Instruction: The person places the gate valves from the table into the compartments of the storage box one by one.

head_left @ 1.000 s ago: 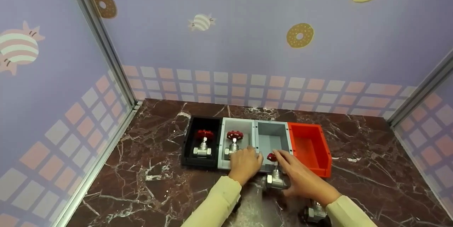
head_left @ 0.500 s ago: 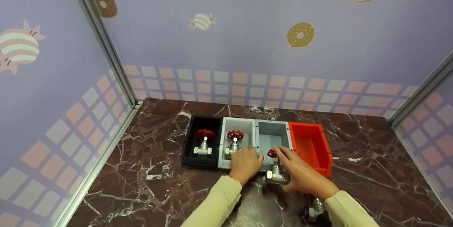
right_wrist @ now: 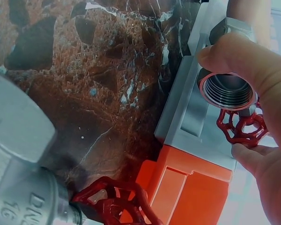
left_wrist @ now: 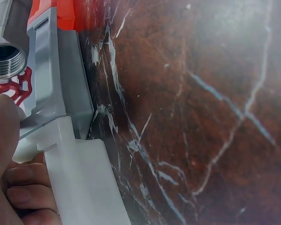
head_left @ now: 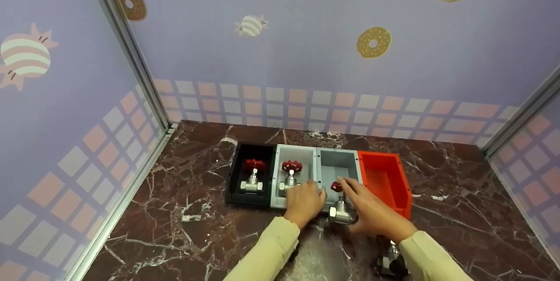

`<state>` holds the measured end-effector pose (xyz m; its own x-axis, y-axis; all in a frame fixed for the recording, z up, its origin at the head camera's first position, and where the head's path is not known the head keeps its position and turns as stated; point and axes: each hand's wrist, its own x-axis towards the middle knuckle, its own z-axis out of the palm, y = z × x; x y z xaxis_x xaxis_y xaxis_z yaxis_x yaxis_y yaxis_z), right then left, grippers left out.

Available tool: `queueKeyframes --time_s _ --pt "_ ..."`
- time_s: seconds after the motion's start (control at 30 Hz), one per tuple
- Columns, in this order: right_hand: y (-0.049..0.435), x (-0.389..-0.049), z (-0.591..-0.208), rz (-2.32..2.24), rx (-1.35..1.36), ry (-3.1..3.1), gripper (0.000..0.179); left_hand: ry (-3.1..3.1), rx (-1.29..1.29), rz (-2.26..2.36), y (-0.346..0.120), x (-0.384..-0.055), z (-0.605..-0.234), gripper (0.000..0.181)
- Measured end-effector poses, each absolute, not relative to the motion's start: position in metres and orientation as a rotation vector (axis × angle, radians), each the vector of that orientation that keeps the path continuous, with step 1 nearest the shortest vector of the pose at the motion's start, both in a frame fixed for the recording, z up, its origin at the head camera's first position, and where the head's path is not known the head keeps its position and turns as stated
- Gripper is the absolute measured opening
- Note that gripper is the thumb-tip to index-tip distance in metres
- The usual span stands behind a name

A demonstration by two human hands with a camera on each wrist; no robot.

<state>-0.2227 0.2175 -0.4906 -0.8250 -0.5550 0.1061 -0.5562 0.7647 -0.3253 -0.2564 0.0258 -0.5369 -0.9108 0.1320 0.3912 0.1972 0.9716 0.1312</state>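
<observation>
In the head view my right hand point(head_left: 376, 213) holds a metal gate valve point(head_left: 342, 211) with a red handwheel, upright at the front edge of the grey bin point(head_left: 337, 160). In the right wrist view the thumb lies on the valve's body, and a finger touches the handwheel point(right_wrist: 243, 129). The valve's threaded opening point(left_wrist: 8, 58) shows in the left wrist view. My left hand point(head_left: 304, 204) grips the front of the white bin point(head_left: 280, 154), fingers curled inside its wall. Behind that hand a second red-wheeled valve point(head_left: 290, 178) stands in the white bin, partly hidden.
A black bin point(head_left: 234, 176) on the left contains another valve point(head_left: 252, 180). The orange bin point(head_left: 385, 180) adjoins the grey one on the right. One more valve point(head_left: 389, 259) stands on the marble counter point(head_left: 183, 228) beside my right forearm. Patterned walls enclose the counter.
My right hand has lifted the valve slightly and moved it forward, closer over the grey bin's front edge. The left hand stays where it was.
</observation>
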Motion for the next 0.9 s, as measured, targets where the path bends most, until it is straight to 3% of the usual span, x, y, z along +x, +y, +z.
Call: queueKeyframes --time_s 0.9 --pt "0.215 -0.244 -0.488 0.555 0.98 -2.917 0.122 -2.743 -0.243 -0.254 0.026 -0.258 -0.539 0.039"
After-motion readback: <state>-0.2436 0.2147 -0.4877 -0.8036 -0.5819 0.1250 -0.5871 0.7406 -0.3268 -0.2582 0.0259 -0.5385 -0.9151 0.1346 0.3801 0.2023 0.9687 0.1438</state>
